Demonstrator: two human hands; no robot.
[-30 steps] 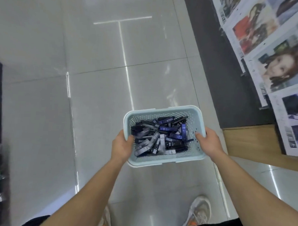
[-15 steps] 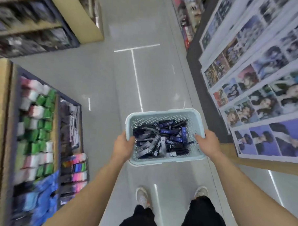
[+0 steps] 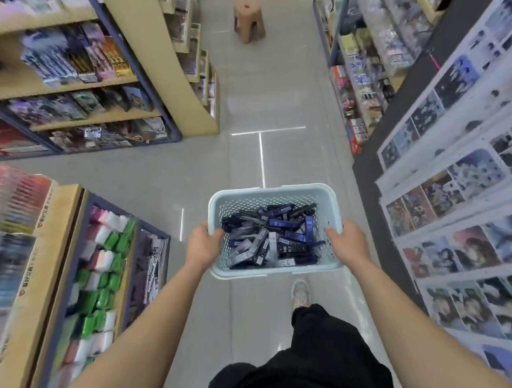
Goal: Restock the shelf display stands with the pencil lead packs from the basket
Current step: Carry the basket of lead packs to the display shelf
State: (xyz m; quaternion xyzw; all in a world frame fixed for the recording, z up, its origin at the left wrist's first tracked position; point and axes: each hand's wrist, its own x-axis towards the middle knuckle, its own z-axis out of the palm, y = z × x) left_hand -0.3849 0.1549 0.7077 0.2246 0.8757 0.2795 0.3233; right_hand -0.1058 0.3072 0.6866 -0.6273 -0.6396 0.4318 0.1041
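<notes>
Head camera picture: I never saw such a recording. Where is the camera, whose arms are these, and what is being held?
No machine here: a person wears one wide-angle camera on the head, looking forward and down, so the bare arms are their own. The left hand and the right hand each have their grip on a side rim of a pale blue basket, carried above the tiled aisle floor. Inside lie piled pencil lead packs. Stocked shelves stand left, picture sheets right, a stool ahead.
</notes>
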